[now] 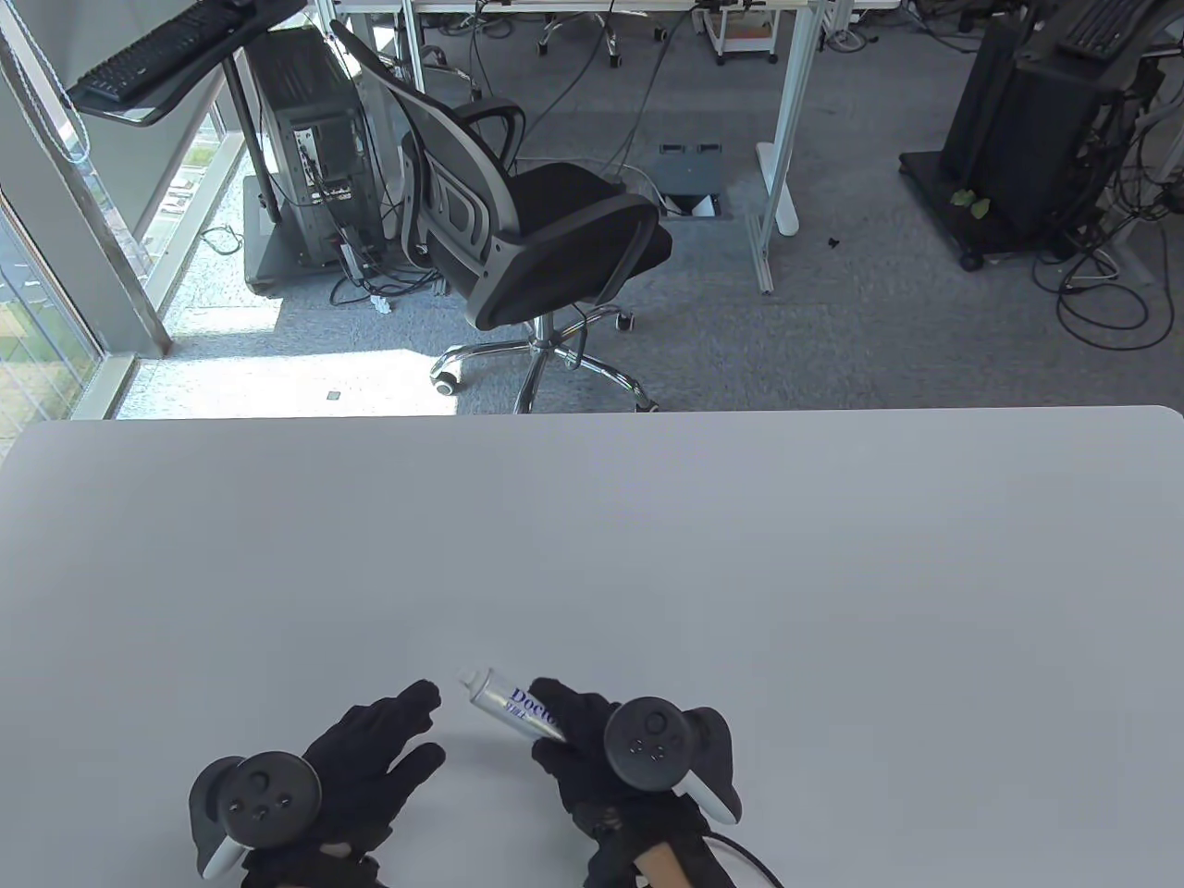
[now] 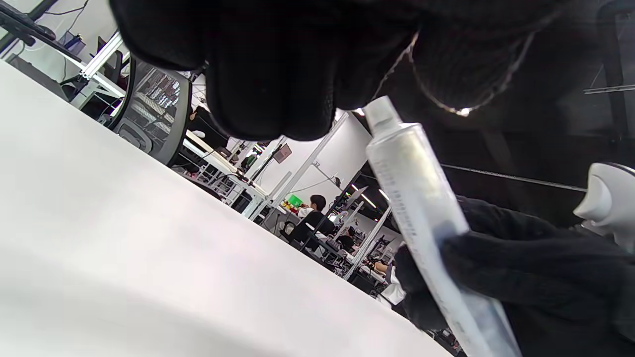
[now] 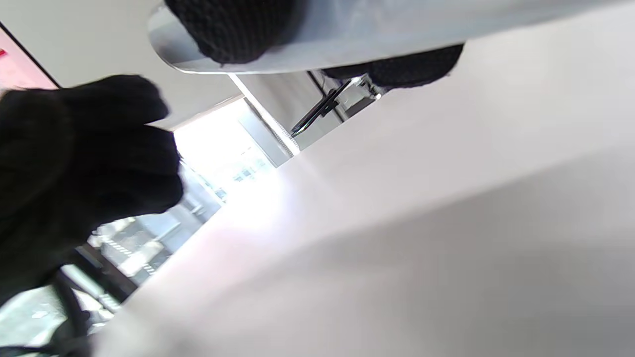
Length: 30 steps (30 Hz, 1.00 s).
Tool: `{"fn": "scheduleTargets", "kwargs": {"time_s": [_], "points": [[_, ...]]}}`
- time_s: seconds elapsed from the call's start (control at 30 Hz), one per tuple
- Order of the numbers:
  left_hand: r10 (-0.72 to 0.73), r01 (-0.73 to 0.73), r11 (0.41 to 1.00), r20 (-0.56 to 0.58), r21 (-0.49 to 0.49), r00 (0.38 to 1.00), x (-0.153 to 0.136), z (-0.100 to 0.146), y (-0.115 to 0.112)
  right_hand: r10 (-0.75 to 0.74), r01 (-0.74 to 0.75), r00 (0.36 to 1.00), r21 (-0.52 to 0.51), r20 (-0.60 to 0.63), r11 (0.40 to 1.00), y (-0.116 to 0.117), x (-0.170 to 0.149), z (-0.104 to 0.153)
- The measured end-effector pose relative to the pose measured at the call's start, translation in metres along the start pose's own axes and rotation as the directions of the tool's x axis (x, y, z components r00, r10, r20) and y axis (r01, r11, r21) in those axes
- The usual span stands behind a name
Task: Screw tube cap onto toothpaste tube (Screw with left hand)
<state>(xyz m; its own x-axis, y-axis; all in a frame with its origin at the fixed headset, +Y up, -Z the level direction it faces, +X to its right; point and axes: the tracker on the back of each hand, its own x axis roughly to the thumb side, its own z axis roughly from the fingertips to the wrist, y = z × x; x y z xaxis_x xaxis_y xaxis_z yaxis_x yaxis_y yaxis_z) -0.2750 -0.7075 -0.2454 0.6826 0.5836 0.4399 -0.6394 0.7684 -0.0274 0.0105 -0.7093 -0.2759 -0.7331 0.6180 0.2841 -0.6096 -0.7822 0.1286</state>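
Note:
My right hand grips a silvery toothpaste tube with blue lettering, held just above the table near its front edge. The tube's narrow white end points up and left; I cannot tell whether it is the cap or the bare nozzle. My left hand is open with fingers spread, its fingertips a short gap left of that end, and holds nothing. In the left wrist view the tube rises to its white tip just under my left fingers. In the right wrist view the tube crosses the top.
The white table stretches far ahead and to both sides. Beyond its far edge stand a black office chair, desk legs and computer equipment on the floor.

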Motion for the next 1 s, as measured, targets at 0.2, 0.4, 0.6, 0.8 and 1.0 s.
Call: {"fn": "scheduleTargets", "kwargs": {"time_s": [0.2,0.4,0.6,0.8,1.0], "points": [[-0.004,0.004,1.0,-0.015,-0.019,1.0,-0.003,0.001,0.0,0.098,-0.083,0.988,0.13,-0.117,0.988,0.023,-0.002,-0.069],[-0.012,0.012,1.0,-0.04,-0.016,0.999,-0.005,0.002,0.002,0.341,-0.317,0.933,0.187,-0.116,0.93,0.065,0.0,-0.104],[-0.057,0.055,0.998,-0.062,-0.034,0.996,-0.008,0.002,0.002,0.442,-0.419,0.891,0.183,-0.107,0.889,0.079,-0.004,-0.104],[-0.153,0.152,0.988,-0.055,-0.031,0.987,-0.01,-0.002,0.004,0.374,-0.367,0.925,0.098,-0.07,0.925,0.011,0.014,-0.073],[-0.326,0.324,0.945,-0.112,-0.04,0.939,-0.016,-0.002,0.008,0.239,-0.245,0.968,-0.081,-0.079,0.966,-0.035,0.005,-0.004]]}}
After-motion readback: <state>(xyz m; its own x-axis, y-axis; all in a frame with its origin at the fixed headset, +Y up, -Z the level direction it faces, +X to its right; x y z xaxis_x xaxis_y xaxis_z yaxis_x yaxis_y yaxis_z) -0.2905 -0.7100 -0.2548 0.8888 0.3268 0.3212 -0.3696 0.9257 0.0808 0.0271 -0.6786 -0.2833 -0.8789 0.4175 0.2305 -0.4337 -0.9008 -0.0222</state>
